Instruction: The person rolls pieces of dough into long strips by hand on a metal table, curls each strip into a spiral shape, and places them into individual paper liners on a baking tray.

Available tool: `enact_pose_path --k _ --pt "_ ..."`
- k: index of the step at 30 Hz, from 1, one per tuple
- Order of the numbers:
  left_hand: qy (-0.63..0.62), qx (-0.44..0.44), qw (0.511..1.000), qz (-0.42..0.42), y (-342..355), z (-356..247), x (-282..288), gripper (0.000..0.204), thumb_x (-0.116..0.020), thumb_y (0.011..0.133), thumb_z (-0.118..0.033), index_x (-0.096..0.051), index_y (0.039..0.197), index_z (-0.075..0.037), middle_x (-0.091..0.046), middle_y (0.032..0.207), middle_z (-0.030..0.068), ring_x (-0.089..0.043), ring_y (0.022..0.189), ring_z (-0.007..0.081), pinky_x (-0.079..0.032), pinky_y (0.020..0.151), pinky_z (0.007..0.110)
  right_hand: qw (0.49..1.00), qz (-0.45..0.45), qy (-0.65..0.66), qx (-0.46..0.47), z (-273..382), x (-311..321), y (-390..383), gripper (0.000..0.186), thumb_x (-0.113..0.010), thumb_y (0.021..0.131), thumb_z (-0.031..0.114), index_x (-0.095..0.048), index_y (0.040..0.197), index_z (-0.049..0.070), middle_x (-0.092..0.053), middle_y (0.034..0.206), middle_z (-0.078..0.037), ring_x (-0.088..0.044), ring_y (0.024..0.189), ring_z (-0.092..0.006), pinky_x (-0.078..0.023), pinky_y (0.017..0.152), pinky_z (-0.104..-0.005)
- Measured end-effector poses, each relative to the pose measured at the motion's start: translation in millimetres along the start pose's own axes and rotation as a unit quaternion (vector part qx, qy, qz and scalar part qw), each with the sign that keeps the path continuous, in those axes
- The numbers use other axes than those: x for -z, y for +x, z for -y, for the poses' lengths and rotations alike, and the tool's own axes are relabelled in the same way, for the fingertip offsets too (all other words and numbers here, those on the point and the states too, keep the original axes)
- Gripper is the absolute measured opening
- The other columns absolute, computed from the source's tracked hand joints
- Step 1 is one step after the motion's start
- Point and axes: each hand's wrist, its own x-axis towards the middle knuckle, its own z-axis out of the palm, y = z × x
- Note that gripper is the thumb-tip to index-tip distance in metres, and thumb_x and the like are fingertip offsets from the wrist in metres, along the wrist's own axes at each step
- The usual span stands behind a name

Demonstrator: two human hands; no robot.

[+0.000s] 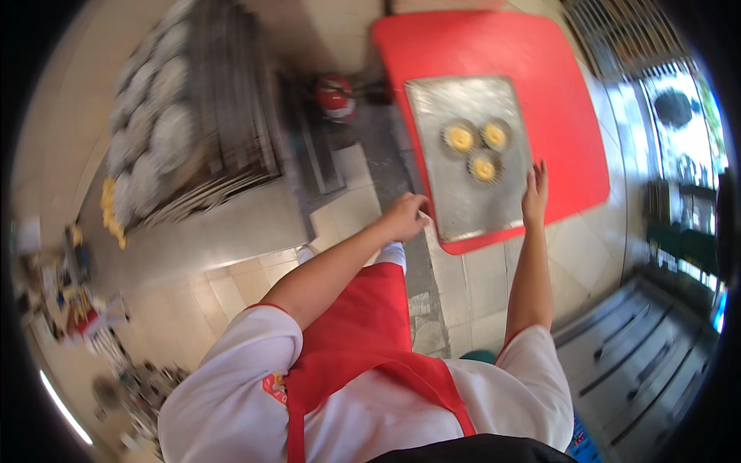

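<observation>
A metal tray (471, 208) lies on a red tabletop (563, 108). On it sit three fluted cups (485, 170) with pale yellow contents, grouped toward its upper middle. My left hand (405, 217) is just left of the tray, fingers loosely curved and slightly apart; whether it touches the edge is unclear. My right hand (536, 193) is at the tray's right edge with fingers stretched forward, apparently touching it.
At left, a steel table (193, 235) holds stacked trays and rows of crumpled pale bundles (170, 139). A red round object (333, 94) is low between the tables. A metal rack (594, 35) stands upper right; a ribbed steel surface (625, 363) is lower right.
</observation>
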Motion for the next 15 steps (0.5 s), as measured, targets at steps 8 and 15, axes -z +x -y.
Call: enact_pose_path --k 8,15 --pt "-0.543 0.016 0.836 -0.085 -202 12 122 0.044 -0.062 0.108 -0.048 -0.070 0.123 -0.008 -0.068 0.099 0.0038 -0.055 0.077 0.0110 -0.043 0.067 0.028 0.904 0.278 0.078 0.317 284 -218 -290 0.040 -0.073 0.096 0.011 -0.068 0.133 -0.001 -0.068 0.135 -0.022 -0.061 0.134 -0.0392 -0.045 0.116 -0.0536" --pt "-0.864 -0.101 0.449 -0.204 -427 156 244 0.073 -0.051 0.108 -0.062 -0.050 0.157 -0.009 -0.059 0.149 0.0116 -0.058 0.122 0.0235 -0.045 0.107 0.038 0.713 0.458 -0.073 0.526 342 -488 -416 0.065 -0.059 0.105 0.045 -0.053 0.159 0.008 -0.047 0.166 -0.021 -0.035 0.157 -0.0482 -0.023 0.128 -0.0636"
